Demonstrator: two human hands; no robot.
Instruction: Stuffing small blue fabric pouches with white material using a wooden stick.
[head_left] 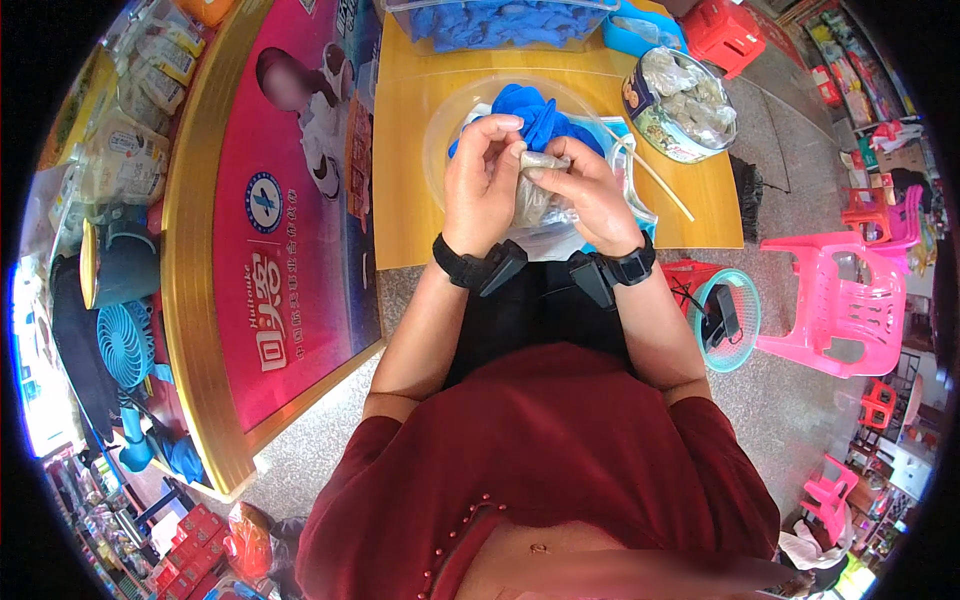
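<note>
Both of my hands are at a small bundle of greyish, see-through plastic film (540,205), which looks like a crumpled bag. My left hand (480,190) pinches its upper left edge between thumb and fingertips. With thumb and bent fingers, my right hand (600,195) grips its upper right side. Below and behind them is a clear round basin (437,125) holding bright blue, thin crumpled pieces (527,112); their exact kind I cannot tell. A white and light-blue sheet (640,195) lies partly under the basin's right side.
On the yellow wooden table (700,215) stand a round tin (660,137) filled with similar plastic bundles and a clear bin (400,20) of blue pieces. A thin stick (665,188) lies by the tin. A wood-framed poster panel (300,230) is at left, a pink chair (845,305) at right.
</note>
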